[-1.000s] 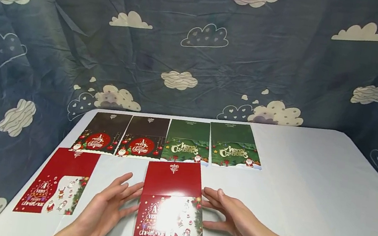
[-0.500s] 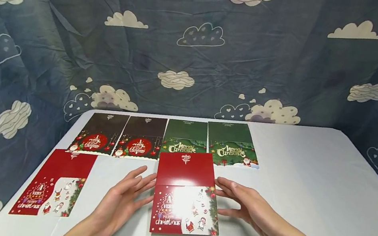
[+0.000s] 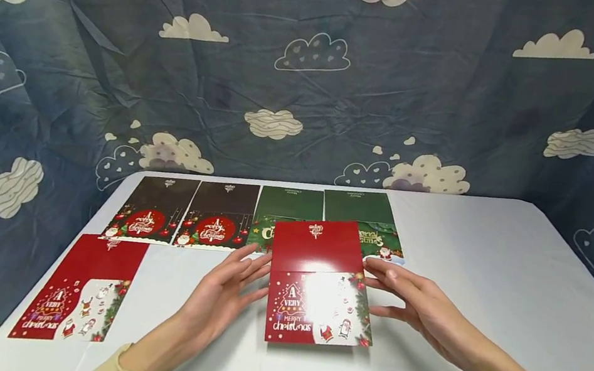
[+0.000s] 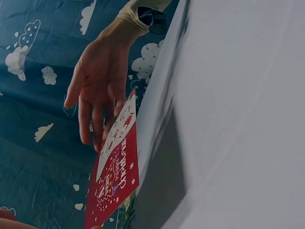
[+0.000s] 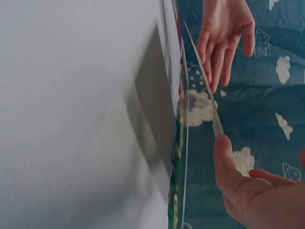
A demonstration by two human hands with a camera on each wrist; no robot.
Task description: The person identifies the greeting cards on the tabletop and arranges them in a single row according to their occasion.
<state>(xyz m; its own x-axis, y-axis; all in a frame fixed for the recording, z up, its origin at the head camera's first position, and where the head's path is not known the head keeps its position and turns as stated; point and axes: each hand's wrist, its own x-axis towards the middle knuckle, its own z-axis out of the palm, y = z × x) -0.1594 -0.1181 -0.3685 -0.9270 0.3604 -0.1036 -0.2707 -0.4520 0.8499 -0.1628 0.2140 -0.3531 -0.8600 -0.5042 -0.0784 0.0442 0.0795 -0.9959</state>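
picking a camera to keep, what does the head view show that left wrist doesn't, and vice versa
Only the head view shows two dark cards and the red card lying at the left. Only the left wrist view shows the palm of the right hand. Both show the held red card, the white table and the cloud-patterned backdrop.

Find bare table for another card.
Bare table lies right of the green cards, beyond the right hand; a narrower gap lies between the left red card and left hand. Crowded: around the dark cards, and between the hands at the held card.
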